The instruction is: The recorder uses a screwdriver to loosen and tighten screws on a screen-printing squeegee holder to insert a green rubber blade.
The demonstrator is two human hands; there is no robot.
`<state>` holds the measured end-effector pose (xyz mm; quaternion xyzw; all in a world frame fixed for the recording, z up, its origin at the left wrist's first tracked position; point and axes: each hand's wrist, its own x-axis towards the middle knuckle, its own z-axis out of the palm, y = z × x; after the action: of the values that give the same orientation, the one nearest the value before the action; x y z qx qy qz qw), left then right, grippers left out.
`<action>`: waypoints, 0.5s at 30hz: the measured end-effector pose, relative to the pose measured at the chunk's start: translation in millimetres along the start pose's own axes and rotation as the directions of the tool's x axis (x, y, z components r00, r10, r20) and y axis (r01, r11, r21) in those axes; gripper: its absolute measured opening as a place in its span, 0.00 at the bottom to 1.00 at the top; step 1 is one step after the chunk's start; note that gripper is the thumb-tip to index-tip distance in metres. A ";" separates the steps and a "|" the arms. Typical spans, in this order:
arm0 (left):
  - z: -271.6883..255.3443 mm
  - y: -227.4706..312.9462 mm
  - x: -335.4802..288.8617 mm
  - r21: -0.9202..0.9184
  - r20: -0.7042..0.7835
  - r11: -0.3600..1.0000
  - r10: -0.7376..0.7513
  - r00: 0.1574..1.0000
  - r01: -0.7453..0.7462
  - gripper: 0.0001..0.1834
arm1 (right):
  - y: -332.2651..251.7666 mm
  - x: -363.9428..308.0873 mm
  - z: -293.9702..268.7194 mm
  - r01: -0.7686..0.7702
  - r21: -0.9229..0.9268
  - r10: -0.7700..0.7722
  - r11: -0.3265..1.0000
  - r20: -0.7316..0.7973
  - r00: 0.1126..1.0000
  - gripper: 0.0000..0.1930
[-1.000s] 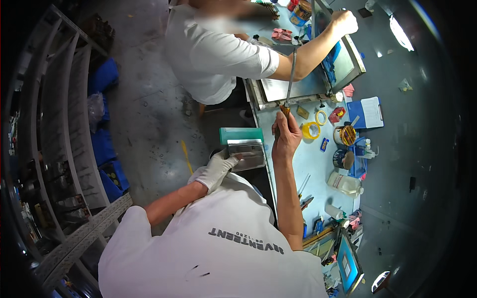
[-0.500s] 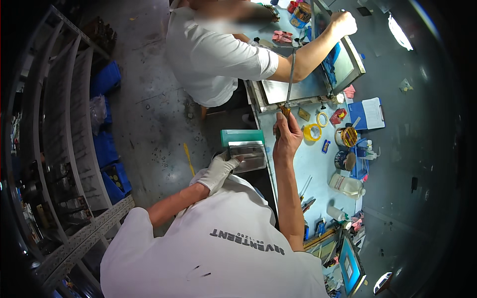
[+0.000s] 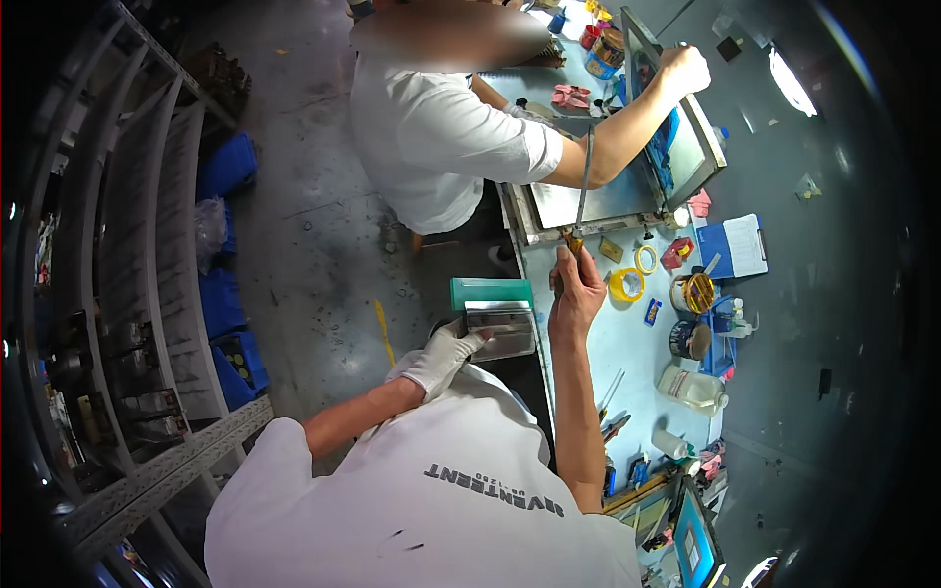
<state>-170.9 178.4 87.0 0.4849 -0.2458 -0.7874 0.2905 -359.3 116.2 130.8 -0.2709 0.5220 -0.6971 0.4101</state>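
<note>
Left hand [image 3: 438, 361] grips green-bladed squeegee [image 3: 502, 328]; right hand [image 3: 576, 297] wraps screwdriver-like tool [image 3: 583, 191]; best angled clear of co-worker's arm [image 3: 627, 140].

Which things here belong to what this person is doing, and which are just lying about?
Seemingly part of the job, being held:
- silver-and-green tool, in the gloved left hand
- screwdriver, in the bare right hand

Apparently just lying about, untouched:
- yellow tape roll
- whitish jug
- blue clipboard

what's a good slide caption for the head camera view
Gloved left hand holds a green-edged metal piece, bare right hand a long screwdriver, at a cluttered workbench.
</note>
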 end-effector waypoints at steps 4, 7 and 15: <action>-1.9 -6.2 -2.2 0.034 0.006 0.999 -0.002 1.000 0.002 0.16 | -3.2 -5.7 -2.6 -0.011 0.034 0.011 0.999 0.011 1.000 0.12; 1.0 -10.9 -5.1 0.029 0.011 1.000 -0.003 1.000 0.003 0.16 | -2.6 -10.1 -11.7 0.008 0.013 -0.009 1.000 0.020 1.000 0.11; 20.2 -12.7 8.9 0.014 0.005 1.000 -0.015 1.000 0.015 0.14 | -44.8 -51.6 -81.3 -0.173 -0.229 0.190 0.958 0.052 0.980 0.15</action>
<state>-195.2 183.3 81.2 0.4869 -0.2484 -0.7890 0.2804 -411.2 206.7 151.0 -0.2914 0.6043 -0.5831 0.4582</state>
